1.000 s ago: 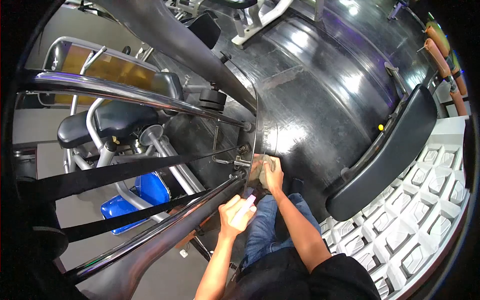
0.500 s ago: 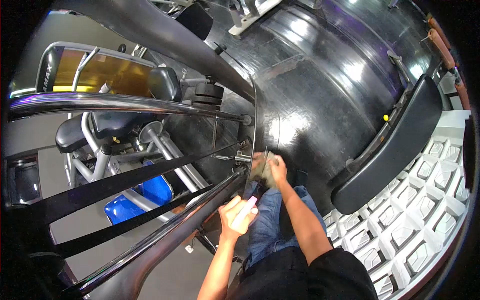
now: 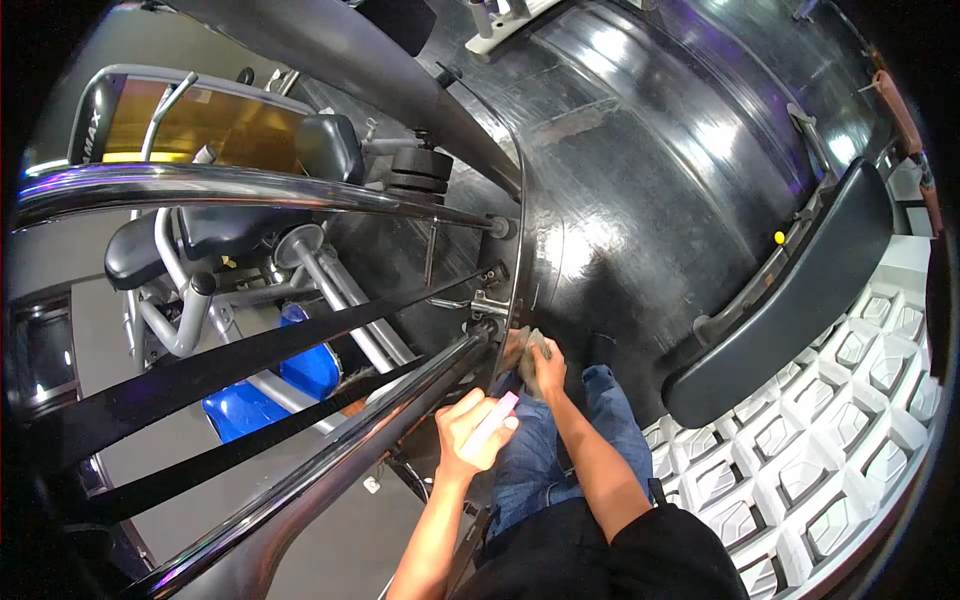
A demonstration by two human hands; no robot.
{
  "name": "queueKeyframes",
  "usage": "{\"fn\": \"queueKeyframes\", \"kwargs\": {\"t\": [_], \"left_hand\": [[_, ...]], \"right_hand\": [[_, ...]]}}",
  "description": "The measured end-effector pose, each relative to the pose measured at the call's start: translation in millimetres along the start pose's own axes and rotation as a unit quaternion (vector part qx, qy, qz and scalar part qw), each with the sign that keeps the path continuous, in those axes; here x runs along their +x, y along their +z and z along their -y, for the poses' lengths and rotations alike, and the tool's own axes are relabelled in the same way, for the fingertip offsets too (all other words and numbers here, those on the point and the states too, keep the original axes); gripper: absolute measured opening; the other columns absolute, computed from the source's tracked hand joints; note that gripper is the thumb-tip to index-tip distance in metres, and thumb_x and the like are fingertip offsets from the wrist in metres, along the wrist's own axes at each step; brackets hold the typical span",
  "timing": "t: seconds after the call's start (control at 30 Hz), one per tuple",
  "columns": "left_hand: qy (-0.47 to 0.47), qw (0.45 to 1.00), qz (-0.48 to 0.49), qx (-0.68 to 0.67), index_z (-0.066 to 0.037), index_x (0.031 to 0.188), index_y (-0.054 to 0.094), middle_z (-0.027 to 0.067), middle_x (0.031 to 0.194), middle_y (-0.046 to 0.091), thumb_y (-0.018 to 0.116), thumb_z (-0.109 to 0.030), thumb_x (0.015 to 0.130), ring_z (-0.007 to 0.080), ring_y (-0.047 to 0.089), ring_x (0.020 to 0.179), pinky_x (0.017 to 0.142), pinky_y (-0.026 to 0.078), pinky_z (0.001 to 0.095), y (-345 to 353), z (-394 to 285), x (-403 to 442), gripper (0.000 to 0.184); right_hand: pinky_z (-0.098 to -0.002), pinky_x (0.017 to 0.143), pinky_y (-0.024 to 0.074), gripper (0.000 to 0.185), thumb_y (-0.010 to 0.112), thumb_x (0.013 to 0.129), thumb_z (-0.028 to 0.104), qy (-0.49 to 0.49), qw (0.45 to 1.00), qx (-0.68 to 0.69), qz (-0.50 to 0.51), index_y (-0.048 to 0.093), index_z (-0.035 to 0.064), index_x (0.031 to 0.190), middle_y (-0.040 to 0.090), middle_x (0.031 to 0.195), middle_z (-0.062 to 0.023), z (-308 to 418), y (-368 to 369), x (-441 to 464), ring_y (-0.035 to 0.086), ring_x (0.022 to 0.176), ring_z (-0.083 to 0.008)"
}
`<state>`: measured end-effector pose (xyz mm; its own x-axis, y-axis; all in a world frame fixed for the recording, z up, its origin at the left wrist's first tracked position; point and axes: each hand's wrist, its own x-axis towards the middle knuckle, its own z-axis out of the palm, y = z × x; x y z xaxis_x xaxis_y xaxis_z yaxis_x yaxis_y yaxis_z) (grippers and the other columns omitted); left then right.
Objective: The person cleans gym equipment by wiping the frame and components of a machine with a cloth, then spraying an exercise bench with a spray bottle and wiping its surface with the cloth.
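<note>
My left hand (image 3: pixel 468 440) is closed around a slim pale object with a pink end (image 3: pixel 501 408); the rest of it is hidden in my fingers. My right hand (image 3: pixel 549 368) grips a grey-beige cloth (image 3: pixel 535 362), held against the glossy dark side panel (image 3: pixel 517 250) of a gym machine. The panel's shiny face mirrors the hand and cloth. Just left of the cloth, a metal bracket (image 3: pixel 488 306) sits at the machine's lower end, where a chrome guide rod (image 3: pixel 330 465) and black belts (image 3: pixel 270 362) meet the frame.
A black padded bench (image 3: pixel 790 300) stands to the right, beside a white moulded wall (image 3: pixel 800 450). Weight machines with black pads (image 3: pixel 330 160) and blue parts (image 3: pixel 310 370) are on the left. Dark, shiny flooring (image 3: pixel 640 190) stretches ahead.
My right hand and the cloth have moved slightly down along the panel. The left hand stays nearly in place with its pink-ended object. The camera view has shifted a little.
</note>
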<state>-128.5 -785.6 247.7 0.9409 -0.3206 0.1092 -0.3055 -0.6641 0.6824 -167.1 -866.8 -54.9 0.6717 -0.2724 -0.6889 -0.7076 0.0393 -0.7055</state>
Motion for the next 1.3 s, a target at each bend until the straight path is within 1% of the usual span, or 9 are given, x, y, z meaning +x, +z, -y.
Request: {"fn": "queueKeyframes", "kwargs": {"t": [0.03, 0.1, 0.27, 0.47, 0.67, 0.87, 1.03, 1.13, 1.3], "left_hand": [[0.001, 1.000, 0.000, -0.001, 0.002, 0.087, 0.069, 0.0069, 0.066, 0.059, 0.074, -0.010, 0.072, 0.0226, 0.052, 0.054, 0.044, 0.040, 0.0347, 1, 0, -1, 0.020], [-0.074, 0.997, -0.015, -0.024, -0.005, 0.074, 0.069, 0.0068, 0.062, 0.056, 0.068, -0.030, 0.078, 0.0211, 0.051, 0.052, 0.048, 0.039, 0.0333, 4, 2, -4, 0.025], [-0.074, 0.997, -0.005, -0.027, -0.005, 0.075, 0.070, 0.0072, 0.063, 0.058, 0.068, -0.029, 0.078, 0.0216, 0.052, 0.052, 0.048, 0.040, 0.0335, 2, 1, -4, 0.024], [-0.063, 0.998, 0.001, -0.028, -0.005, 0.074, 0.069, 0.0078, 0.064, 0.060, 0.068, -0.026, 0.077, 0.0220, 0.052, 0.053, 0.049, 0.040, 0.0341, 2, 4, -4, 0.022], [-0.035, 0.999, -0.006, -0.036, -0.003, 0.073, 0.066, 0.0074, 0.065, 0.060, 0.069, -0.017, 0.075, 0.0227, 0.052, 0.054, 0.047, 0.040, 0.0347, 1, 3, -1, 0.015], [-0.015, 0.999, -0.012, -0.025, -0.001, 0.075, 0.066, 0.0068, 0.066, 0.060, 0.069, -0.014, 0.079, 0.0228, 0.052, 0.055, 0.046, 0.040, 0.0350, -1, 1, 2, 0.014], [-0.034, 0.998, -0.017, -0.054, 0.001, 0.080, 0.068, 0.0085, 0.066, 0.060, 0.069, -0.015, 0.080, 0.0240, 0.053, 0.057, 0.050, 0.042, 0.0361, 3, 6, -4, 0.015], [-0.043, 0.997, -0.011, -0.068, 0.002, 0.084, 0.069, 0.0098, 0.067, 0.061, 0.069, -0.015, 0.080, 0.0248, 0.053, 0.058, 0.053, 0.043, 0.0368, 3, 6, -5, 0.017], [-0.048, 0.995, -0.007, -0.084, 0.003, 0.089, 0.069, 0.0109, 0.068, 0.062, 0.069, -0.014, 0.080, 0.0244, 0.054, 0.059, 0.054, 0.043, 0.0356, 4, 8, -5, 0.019]], "right_hand": [[-0.0421, 0.095, 0.0465, 0.042, 0.065, 0.089, 0.038, 0.035, 0.999, -0.019, 0.012, 0.062, 0.0115, 0.122, 0.067, 0.117, -0.0180, -7, 2, 3, 0.063, 0.112, -0.0354], [-0.0426, 0.096, 0.0462, 0.045, 0.065, 0.089, 0.040, 0.046, 0.998, -0.040, 0.008, 0.062, 0.0125, 0.124, 0.066, 0.120, -0.0182, -2, 1, 22, 0.062, 0.114, -0.0360], [-0.0435, 0.096, 0.0478, 0.046, 0.066, 0.087, 0.045, 0.033, 0.995, -0.090, -0.017, 0.062, 0.0228, 0.127, 0.066, 0.122, -0.0156, 25, -2, 101, 0.061, 0.115, -0.0370], [-0.0402, 0.092, 0.0486, 0.041, 0.065, 0.089, 0.040, -0.041, 0.998, -0.012, -0.044, 0.063, 0.0177, 0.124, 0.069, 0.114, -0.0163, 128, -27, 80, 0.065, 0.108, -0.0345], [-0.0422, 0.091, 0.0487, 0.039, 0.063, 0.092, 0.035, -0.116, 0.991, 0.039, -0.045, 0.058, 0.0108, 0.123, 0.068, 0.113, -0.0204, 106, -25, -2, 0.064, 0.108, -0.0391], [-0.0440, 0.091, 0.0485, 0.037, 0.063, 0.092, 0.036, -0.072, 0.997, -0.028, 0.013, 0.060, 0.0108, 0.119, 0.067, 0.113, -0.0208, 80, -27, -2, 0.063, 0.109, -0.0401], [-0.0443, 0.091, 0.0487, 0.044, 0.063, 0.090, 0.044, -0.058, 0.997, -0.051, -0.005, 0.061, 0.0174, 0.125, 0.068, 0.115, -0.0187, 120, -28, 59, 0.062, 0.111, -0.0396], [-0.0458, 0.092, 0.0485, 0.048, 0.062, 0.089, 0.048, -0.066, 0.992, -0.100, -0.025, 0.060, 0.0180, 0.126, 0.068, 0.115, -0.0192, 175, -44, 53, 0.062, 0.110, -0.0413], [-0.0512, 0.090, 0.0482, 0.047, 0.060, 0.090, 0.047, -0.125, 0.989, -0.074, -0.014, 0.055, 0.0179, 0.126, 0.067, 0.110, -0.0259, 169, -46, 15, 0.062, 0.107, -0.0456]]}}
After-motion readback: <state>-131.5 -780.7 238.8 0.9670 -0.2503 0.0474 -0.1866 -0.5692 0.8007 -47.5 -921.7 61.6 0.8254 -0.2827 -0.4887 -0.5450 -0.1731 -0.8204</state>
